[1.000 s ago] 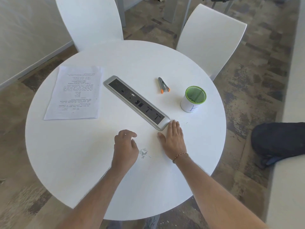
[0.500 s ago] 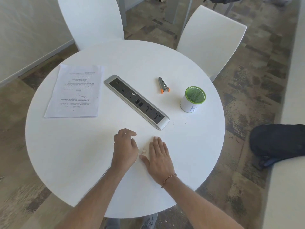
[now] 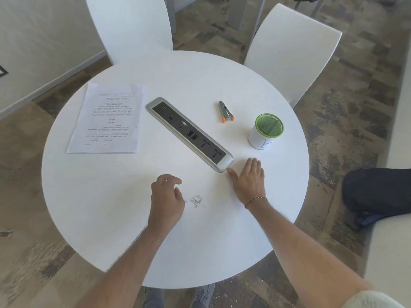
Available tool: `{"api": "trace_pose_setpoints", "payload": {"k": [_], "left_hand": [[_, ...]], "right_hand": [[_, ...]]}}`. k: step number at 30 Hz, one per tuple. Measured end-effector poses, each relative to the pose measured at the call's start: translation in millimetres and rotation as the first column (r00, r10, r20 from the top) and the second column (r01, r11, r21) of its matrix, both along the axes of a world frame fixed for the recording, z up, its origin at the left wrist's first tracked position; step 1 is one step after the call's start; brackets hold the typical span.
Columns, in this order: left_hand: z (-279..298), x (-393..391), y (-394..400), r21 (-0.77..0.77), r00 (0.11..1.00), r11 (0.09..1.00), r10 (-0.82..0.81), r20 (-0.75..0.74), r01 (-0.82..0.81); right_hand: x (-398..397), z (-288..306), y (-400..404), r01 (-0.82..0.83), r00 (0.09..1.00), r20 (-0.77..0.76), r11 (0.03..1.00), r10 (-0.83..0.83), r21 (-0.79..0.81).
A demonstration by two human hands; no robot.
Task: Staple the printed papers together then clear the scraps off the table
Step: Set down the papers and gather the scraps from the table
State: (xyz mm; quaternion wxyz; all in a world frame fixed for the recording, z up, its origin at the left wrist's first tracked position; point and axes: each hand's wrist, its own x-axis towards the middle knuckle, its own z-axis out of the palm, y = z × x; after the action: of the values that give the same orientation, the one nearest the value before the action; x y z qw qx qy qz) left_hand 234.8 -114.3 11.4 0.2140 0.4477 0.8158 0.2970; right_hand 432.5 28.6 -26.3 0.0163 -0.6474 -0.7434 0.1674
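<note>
Resting flat on the round white table [image 3: 111, 218], the right hand [image 3: 248, 182] lies palm down with fingers spread and empty, its thumb tip just beside the near end of the socket strip [image 3: 189, 133]; the left hand [image 3: 165, 200] sits on the near side of that strip, fingers loosely curled with nothing visibly pinched, though what lies under the palm is hidden. A small heap of scraps [image 3: 196, 200] lies on the bare tabletop between the two hands, just beside the left thumb and well apart from the right palm; it is nearer the person than the strip. The printed papers [image 3: 109, 118] lie stacked to the left of the strip, their far corners close to the table's rim; the stapler [image 3: 225, 111] lies to the right of the strip, apart from it, and the green-rimmed cup [image 3: 265, 131] stands farther right, near the table's edge. Open white surface runs from the strip's near side to the front rim; two white chairs [image 3: 289, 47] stand beyond the far edge.
</note>
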Motion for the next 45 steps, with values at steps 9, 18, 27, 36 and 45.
{"api": "trace_pose_setpoints", "payload": {"k": [9,18,27,36,45], "left_hand": [[2.2,-5.3,-0.3,-0.006,1.0,1.0,0.02,-0.014,-0.02],[-9.1,-22.9,-24.0,-0.244,0.977,0.947,0.215,-0.012,-0.211],[-15.3,-1.0,-19.7,-0.187,0.994,0.981,-0.03,0.11,0.05],[-7.8,21.5,-10.6,-0.112,0.965,0.992,-0.025,0.259,0.056],[-9.3,1.2,-19.4,-0.005,0.987,0.993,0.119,0.109,-0.119]], "right_hand": [[-25.5,-10.7,-43.8,-0.236,0.971,0.031,0.971,0.235,0.039],[-70.7,-8.0,-134.7,-0.363,0.924,-0.1,0.929,0.37,0.077],[-71.0,5.6,-141.8,-0.241,0.892,-0.355,0.958,0.281,0.153],[-61.4,7.4,-118.5,0.022,0.888,-0.459,0.999,-0.036,-0.035],[-62.2,9.2,-115.4,-0.273,0.874,-0.405,0.961,0.268,0.047]]}}
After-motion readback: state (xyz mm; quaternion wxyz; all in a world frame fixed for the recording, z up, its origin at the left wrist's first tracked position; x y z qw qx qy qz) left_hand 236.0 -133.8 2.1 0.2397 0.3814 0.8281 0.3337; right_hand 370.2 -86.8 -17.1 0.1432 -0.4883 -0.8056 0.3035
